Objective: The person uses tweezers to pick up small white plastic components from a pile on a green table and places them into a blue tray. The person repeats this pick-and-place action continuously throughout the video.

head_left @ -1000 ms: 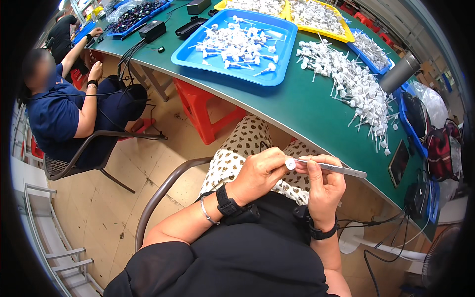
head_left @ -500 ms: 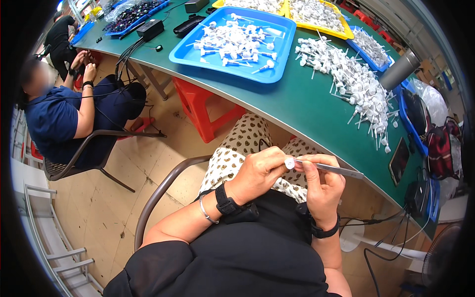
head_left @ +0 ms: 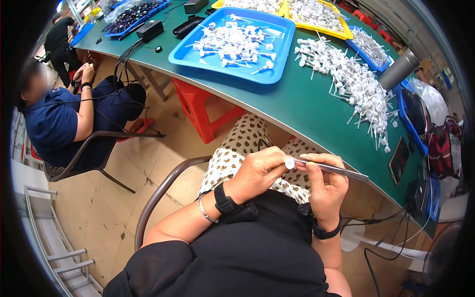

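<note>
The left hand [head_left: 261,169] has its grip pinching a small white round-headed piece [head_left: 290,163] above the lap [head_left: 288,191], near the green tabletop [head_left: 309,109], while the right hand's [head_left: 327,187] grip pinches a slim silver tool [head_left: 349,173] beside it.

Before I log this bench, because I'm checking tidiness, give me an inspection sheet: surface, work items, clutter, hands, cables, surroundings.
Surface: green table, damage: nothing seen.
Work items: white part and tweezers in hand; loose pile; blue tray of similar parts.
Clutter: phone, flask.
Hands: left pinches the part; right grips the tweezers, contact unclear at their tip.
Cables: black bundle over table edge.
Surroundings: seated co-worker, red stool.
</note>
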### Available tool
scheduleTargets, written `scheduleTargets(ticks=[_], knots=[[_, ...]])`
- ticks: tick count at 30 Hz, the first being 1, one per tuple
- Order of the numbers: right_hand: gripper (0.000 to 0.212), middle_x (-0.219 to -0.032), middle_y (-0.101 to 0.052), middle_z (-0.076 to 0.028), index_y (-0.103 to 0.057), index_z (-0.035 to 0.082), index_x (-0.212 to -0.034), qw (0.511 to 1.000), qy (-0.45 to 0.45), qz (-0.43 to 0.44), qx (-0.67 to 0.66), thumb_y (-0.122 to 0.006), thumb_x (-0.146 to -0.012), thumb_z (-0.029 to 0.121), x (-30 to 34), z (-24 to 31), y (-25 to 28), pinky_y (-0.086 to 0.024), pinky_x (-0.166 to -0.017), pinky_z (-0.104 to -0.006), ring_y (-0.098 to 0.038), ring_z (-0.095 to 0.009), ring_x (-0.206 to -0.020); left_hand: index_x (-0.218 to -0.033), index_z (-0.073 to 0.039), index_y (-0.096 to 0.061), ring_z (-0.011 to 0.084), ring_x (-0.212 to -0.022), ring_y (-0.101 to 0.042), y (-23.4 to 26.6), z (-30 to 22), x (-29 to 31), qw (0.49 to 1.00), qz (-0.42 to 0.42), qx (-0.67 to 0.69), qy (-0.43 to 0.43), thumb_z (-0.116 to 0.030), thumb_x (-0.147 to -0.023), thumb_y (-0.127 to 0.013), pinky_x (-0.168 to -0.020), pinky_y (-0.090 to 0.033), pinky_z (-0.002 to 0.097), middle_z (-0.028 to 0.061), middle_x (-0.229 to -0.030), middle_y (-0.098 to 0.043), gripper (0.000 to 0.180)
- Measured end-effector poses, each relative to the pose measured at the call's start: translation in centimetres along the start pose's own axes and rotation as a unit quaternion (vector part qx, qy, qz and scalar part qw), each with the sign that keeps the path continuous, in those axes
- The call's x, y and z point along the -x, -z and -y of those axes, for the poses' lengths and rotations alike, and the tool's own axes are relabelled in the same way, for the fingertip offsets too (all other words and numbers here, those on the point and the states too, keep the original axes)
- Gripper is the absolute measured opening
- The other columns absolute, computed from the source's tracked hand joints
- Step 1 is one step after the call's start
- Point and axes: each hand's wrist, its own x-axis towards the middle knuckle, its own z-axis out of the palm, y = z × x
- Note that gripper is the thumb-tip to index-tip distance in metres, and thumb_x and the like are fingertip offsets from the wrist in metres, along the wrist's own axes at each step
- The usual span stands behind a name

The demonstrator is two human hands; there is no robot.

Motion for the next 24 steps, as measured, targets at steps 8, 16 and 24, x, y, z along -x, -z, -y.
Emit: scheduleTargets(ticks=[8,16,24], knots=[[0.010,-0.099,-0.071,-0.013,-0.064,-0.007,-0.103,0.999,0.010,0.022,0.042,-0.066,-0.095,-0.002,0.18,-0.46,0.35,-0.057,-0.079,-0.0280,-0.071,-0.018,-0.089,-0.102,-0.002,-0.073,0.0174,-0.067,-0.066,-0.02,-0.43,0.00,1.000,-0.002,-0.019,-0.003,-0.003,-0.091,-0.069,-0.059,-0.053,0.0290,0.0074,-0.083,-0.068,0.012],[0.008,-0.098,-0.071,-0.013,-0.063,-0.007,-0.103,0.997,0.013,0.026,0.066,-0.064,-0.096,-0.002,0.06,-0.21,0.32,-0.057,-0.078,-0.0276,-0.071,-0.017,-0.087,-0.103,-0.003,-0.073,0.0192,-0.070,-0.066,-0.03,-0.38,0.10,1.000,0.000,-0.007,0.008,0.000,-0.088,-0.071,-0.061,-0.053,0.0297,0.0078,-0.084,-0.068,0.015],[0.007,-0.098,-0.071,-0.013,-0.062,-0.006,-0.103,0.999,-0.002,0.024,0.038,-0.063,-0.096,-0.004,0.04,-0.18,0.25,-0.059,-0.079,-0.0277,-0.072,-0.018,-0.088,-0.104,-0.003,-0.073,0.0172,-0.070,-0.066,-0.07,-0.12,0.28,1.000,0.003,-0.002,0.013,0.001,-0.088,-0.070,-0.060,-0.053,0.0286,0.0077,-0.085,-0.069,0.016]])
